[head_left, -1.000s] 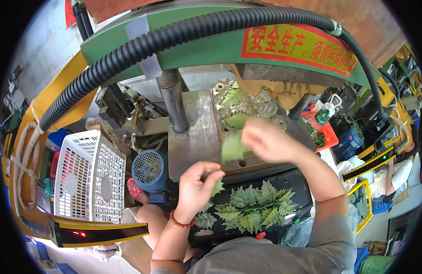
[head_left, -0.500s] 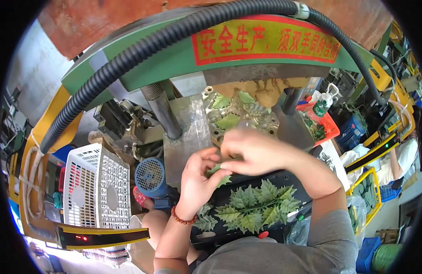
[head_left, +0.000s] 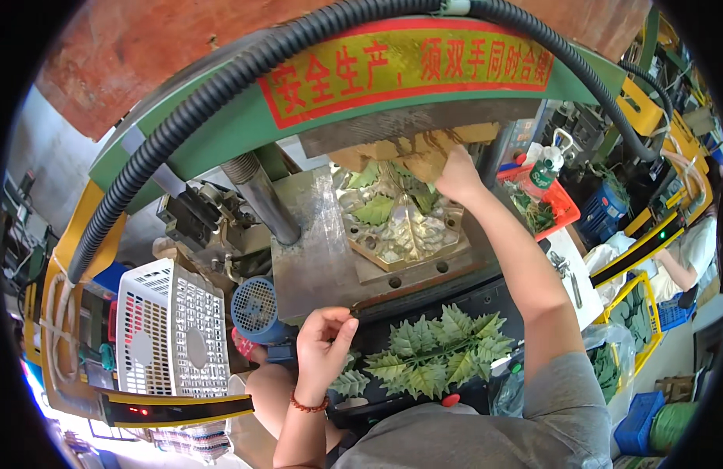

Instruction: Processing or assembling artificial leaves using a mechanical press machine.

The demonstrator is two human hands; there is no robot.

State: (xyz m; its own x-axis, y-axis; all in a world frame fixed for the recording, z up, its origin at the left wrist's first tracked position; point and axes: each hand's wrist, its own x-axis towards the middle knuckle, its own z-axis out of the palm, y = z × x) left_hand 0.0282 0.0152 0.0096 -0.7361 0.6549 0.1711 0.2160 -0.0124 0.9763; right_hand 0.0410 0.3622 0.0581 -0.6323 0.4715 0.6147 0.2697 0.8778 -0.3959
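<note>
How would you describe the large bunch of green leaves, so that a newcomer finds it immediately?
Start from the green press arch, then go down past the shiny metal mould to the black surface. The bunch of green leaves lies there, right of the left hand. Unlike the separate leaves on the mould, its leaves overlap in one wide cluster.

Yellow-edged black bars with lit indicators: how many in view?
2: the lower-left bar, showing red lights, and the right-side bar, showing a green light. Others may be hidden.
</note>
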